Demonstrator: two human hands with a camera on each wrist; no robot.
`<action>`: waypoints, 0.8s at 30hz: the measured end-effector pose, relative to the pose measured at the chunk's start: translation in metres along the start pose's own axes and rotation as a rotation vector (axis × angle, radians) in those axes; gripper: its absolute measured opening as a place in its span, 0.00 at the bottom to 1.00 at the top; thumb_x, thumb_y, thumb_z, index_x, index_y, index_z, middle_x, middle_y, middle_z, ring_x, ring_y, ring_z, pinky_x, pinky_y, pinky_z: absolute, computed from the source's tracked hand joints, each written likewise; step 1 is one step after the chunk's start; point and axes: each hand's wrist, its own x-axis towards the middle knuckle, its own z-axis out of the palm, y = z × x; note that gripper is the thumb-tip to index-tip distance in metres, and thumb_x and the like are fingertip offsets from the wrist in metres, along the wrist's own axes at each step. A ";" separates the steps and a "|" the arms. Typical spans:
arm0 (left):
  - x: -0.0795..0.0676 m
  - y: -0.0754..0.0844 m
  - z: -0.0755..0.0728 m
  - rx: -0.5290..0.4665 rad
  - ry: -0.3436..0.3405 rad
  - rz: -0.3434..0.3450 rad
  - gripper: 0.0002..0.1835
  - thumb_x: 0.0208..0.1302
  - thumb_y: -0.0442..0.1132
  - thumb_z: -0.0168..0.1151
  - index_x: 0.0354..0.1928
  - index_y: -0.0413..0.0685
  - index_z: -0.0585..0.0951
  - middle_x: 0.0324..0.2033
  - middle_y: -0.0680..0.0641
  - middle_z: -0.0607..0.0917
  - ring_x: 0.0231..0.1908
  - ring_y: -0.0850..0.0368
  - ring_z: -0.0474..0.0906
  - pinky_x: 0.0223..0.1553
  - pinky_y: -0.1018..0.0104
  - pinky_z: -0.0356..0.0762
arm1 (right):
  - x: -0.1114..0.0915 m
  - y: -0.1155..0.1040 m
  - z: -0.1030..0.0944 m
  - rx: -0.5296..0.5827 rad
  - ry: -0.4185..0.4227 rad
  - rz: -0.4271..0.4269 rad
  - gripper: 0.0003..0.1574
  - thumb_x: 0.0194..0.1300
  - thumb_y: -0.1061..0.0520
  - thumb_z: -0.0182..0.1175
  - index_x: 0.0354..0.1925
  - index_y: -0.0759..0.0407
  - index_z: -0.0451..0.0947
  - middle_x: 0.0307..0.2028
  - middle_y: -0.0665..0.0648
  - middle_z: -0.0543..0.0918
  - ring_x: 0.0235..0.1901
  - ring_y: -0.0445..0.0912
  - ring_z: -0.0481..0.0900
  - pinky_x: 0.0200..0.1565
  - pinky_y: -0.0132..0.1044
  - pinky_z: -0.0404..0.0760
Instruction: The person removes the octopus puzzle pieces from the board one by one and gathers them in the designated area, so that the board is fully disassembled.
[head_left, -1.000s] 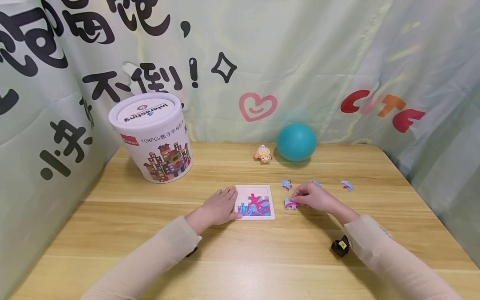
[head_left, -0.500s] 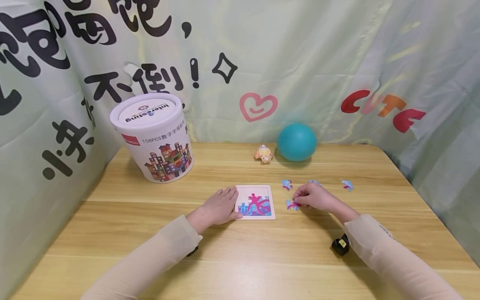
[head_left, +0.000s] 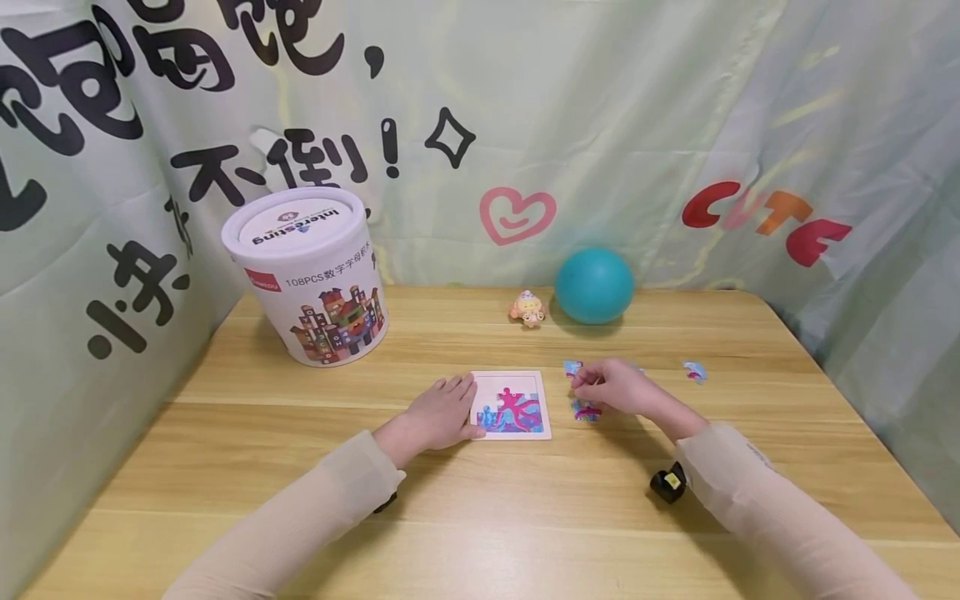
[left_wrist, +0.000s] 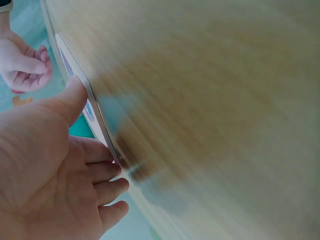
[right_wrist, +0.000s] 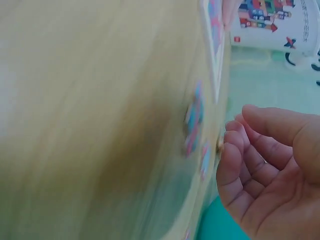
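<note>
Once the right hand (head_left: 618, 387) had lifted off the puzzle piece (head_left: 586, 412), fingers loosely curled and empty, that piece lay on the table (head_left: 480, 517) near the part-filled board (head_left: 517, 380), whose edge the left hand (head_left: 437, 414) touched with fingers spread, so fitting it seemed still to come.

Right grip (right_wrist: 275, 172) loosely curled near blurred puzzle pieces (right_wrist: 194, 119) on wooden table (right_wrist: 75, 120).
</note>
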 end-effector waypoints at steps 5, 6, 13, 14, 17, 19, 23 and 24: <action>0.000 0.000 0.000 -0.005 0.003 0.001 0.41 0.65 0.60 0.46 0.68 0.35 0.57 0.68 0.40 0.54 0.67 0.47 0.49 0.65 0.55 0.48 | 0.010 -0.017 0.012 -0.054 0.005 -0.070 0.06 0.60 0.62 0.60 0.35 0.65 0.78 0.27 0.51 0.78 0.25 0.43 0.73 0.27 0.35 0.75; 0.000 0.000 0.001 -0.005 0.002 0.002 0.41 0.65 0.60 0.45 0.68 0.35 0.56 0.68 0.40 0.54 0.67 0.47 0.49 0.65 0.55 0.47 | 0.012 -0.020 0.014 -0.061 0.004 -0.084 0.05 0.60 0.62 0.60 0.35 0.65 0.78 0.27 0.51 0.78 0.26 0.43 0.73 0.28 0.35 0.75; 0.002 0.001 0.001 -0.011 -0.008 -0.006 0.41 0.65 0.61 0.45 0.68 0.35 0.56 0.68 0.40 0.53 0.67 0.48 0.49 0.65 0.56 0.47 | 0.026 -0.036 0.031 -0.059 -0.030 -0.120 0.05 0.59 0.64 0.61 0.36 0.65 0.78 0.28 0.51 0.78 0.27 0.44 0.73 0.28 0.33 0.75; 0.002 0.001 0.001 -0.009 -0.007 -0.006 0.41 0.65 0.61 0.45 0.68 0.35 0.56 0.68 0.40 0.53 0.67 0.48 0.49 0.65 0.56 0.47 | 0.028 -0.037 0.034 -0.054 -0.036 -0.115 0.05 0.59 0.65 0.61 0.37 0.64 0.78 0.28 0.51 0.78 0.27 0.44 0.73 0.28 0.33 0.75; 0.002 0.001 0.002 -0.006 -0.007 -0.006 0.41 0.65 0.61 0.45 0.68 0.36 0.56 0.68 0.41 0.54 0.67 0.48 0.49 0.65 0.56 0.48 | 0.032 -0.041 0.040 -0.057 -0.048 -0.123 0.06 0.58 0.65 0.61 0.37 0.65 0.78 0.28 0.51 0.78 0.28 0.43 0.73 0.30 0.33 0.75; 0.003 0.000 0.002 -0.006 -0.007 -0.007 0.41 0.65 0.61 0.45 0.68 0.36 0.56 0.68 0.41 0.54 0.67 0.48 0.49 0.65 0.56 0.48 | 0.034 -0.043 0.043 -0.063 -0.052 -0.117 0.07 0.58 0.65 0.62 0.37 0.64 0.78 0.28 0.51 0.77 0.28 0.43 0.73 0.31 0.33 0.76; 0.003 0.000 0.003 -0.011 -0.007 -0.008 0.42 0.65 0.62 0.45 0.68 0.36 0.56 0.68 0.41 0.54 0.67 0.48 0.49 0.65 0.55 0.48 | 0.038 -0.047 0.050 -0.091 -0.053 -0.080 0.07 0.58 0.63 0.63 0.37 0.62 0.78 0.27 0.50 0.77 0.29 0.42 0.73 0.33 0.33 0.76; 0.003 -0.001 0.003 -0.012 -0.006 -0.008 0.42 0.65 0.61 0.45 0.68 0.36 0.56 0.68 0.41 0.54 0.67 0.48 0.49 0.65 0.55 0.48 | 0.039 -0.048 0.051 -0.092 -0.056 -0.067 0.07 0.58 0.63 0.63 0.37 0.62 0.78 0.27 0.50 0.77 0.28 0.42 0.73 0.33 0.33 0.75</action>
